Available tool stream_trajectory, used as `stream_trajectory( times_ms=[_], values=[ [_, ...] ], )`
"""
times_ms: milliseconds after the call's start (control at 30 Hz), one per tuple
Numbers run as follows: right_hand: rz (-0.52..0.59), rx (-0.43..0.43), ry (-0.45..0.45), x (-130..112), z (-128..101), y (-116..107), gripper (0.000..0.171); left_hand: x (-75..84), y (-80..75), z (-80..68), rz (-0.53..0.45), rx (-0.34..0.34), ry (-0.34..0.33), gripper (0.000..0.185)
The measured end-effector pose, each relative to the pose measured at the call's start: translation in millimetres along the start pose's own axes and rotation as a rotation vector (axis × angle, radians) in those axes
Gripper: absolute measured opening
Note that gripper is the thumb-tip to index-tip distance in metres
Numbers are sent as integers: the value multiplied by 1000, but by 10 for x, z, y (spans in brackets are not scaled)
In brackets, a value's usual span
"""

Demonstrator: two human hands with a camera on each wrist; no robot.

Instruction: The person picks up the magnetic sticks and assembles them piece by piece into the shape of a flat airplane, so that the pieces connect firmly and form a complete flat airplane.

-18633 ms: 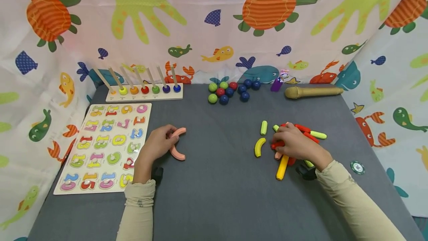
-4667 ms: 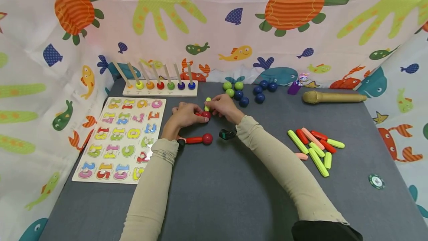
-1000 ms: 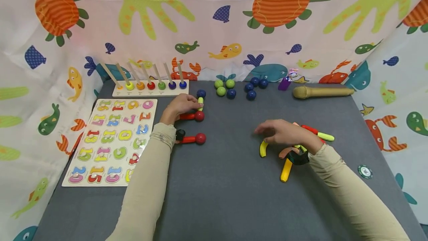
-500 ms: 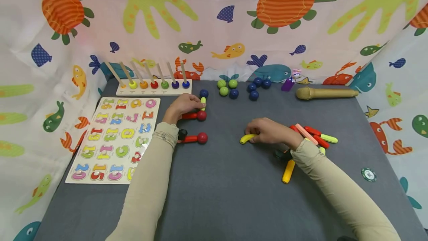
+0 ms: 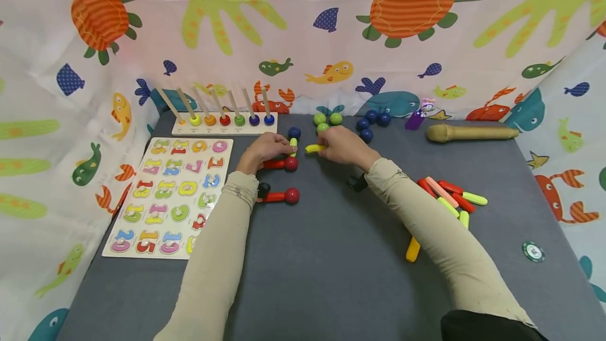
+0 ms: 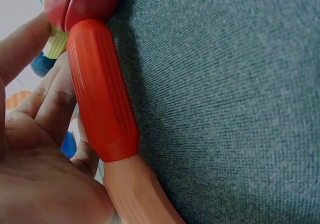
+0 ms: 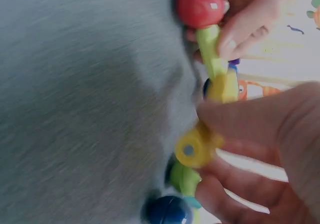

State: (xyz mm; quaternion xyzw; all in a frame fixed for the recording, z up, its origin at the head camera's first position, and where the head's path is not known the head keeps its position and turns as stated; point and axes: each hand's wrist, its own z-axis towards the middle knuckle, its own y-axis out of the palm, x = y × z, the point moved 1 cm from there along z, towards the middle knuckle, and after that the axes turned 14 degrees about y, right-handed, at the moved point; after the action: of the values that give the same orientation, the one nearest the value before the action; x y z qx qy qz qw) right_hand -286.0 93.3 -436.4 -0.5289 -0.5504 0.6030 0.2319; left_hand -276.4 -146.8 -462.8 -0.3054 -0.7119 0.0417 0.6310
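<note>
My left hand (image 5: pixel 267 150) pinches a short green stick (image 5: pixel 293 146) between thumb and finger. A blue ball (image 5: pixel 294 132) sits at the stick's far end and a red ball (image 5: pixel 291 163) at its near end. From that ball a red stick (image 6: pixel 102 89) runs to a peach curved stick (image 6: pixel 142 194), partly under the hand. Nearer me, a second red ball (image 5: pixel 292 196) joins another red stick (image 5: pixel 274 197). My right hand (image 5: pixel 347 146) pinches a curved yellow stick (image 5: pixel 314 148), just right of the green one; a grey dot shows on its end in the right wrist view.
Blue balls (image 5: pixel 371 116) and green balls (image 5: pixel 335 118) lie at the back. Loose sticks (image 5: pixel 445 192) are piled on the right, with a yellow stick (image 5: pixel 413 250) partly under the right sleeve. A number board (image 5: pixel 175 193), a peg counter (image 5: pixel 224 128) and a wooden stick (image 5: pixel 471 132) lie around.
My right hand has taken the curved yellow stick from beside the pile and carried it left and back toward my left hand. Earlier, a blue ball joined the green stick. The left hand stayed.
</note>
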Motion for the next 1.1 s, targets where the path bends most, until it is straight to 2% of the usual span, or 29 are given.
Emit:
stream_trajectory(
  times_ms=[233, 400, 767, 933, 1100],
  values=[
    [-30, 122, 87, -77, 239, -90, 11, 44, 24, 9, -8, -14, 2, 36],
    [-11, 159, 87, -68, 316, -97, 14, 74, 23, -6, -27, -24, 11, 33],
    [17, 153, 41, -11, 342, -143, 20, 97, 7, -15, -43, -26, 35, 30],
    [-42, 142, 41, 74, 333, -150, 30, 72, -11, -24, -39, -15, 15, 28],
    [-71, 136, 61, 153, 314, -56, 33, 49, -20, -58, 37, -41, -2, 25]
  ],
)
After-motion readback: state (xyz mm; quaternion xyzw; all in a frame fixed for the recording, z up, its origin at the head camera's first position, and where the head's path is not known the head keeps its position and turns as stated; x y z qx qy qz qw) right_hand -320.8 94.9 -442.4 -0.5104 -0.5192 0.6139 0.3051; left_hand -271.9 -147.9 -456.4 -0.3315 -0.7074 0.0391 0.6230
